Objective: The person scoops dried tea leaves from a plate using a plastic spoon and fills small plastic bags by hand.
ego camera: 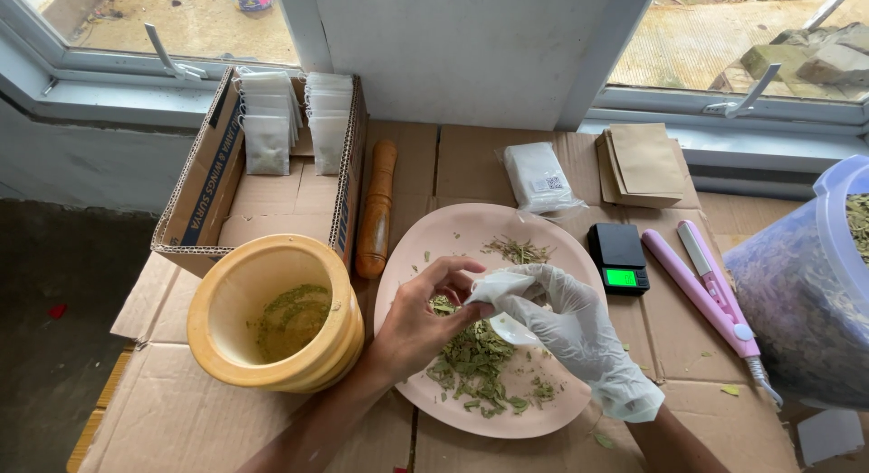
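**Holding a small white sachet over a plate of dried leaves**

Pinching a small white sachet [500, 287] from both sides, the person's two hands meet above a pale pink plate [434, 238]. The bare left hand [416, 324] grips the sachet's left edge with thumb and fingers [453, 272] closed on it. The right hand [566, 324], in a translucent white glove, clamps the sachet's other side; its lower fingers seem to hold the mouth open, though the folds of the glove make this hard to tell.

Crushed green dried leaves [475, 364] lie heaped on the plate just below the hands, with a thinner scatter [518, 249] near the far rim.

Left of the plate stands a yellow mortar [272, 319] with greenish powder in its bottom, and a wooden pestle [377, 210] lies between it and the plate. A cardboard box [204, 179] behind holds rows of filled white sachets [267, 120]. To the right sit a small black digital scale [619, 256], a pink heat sealer [715, 287], brown paper pouches [644, 163], a clear packet of white sachets [539, 176] and a large plastic tub of leaves [806, 292], all on the cardboard-covered table [181, 419].
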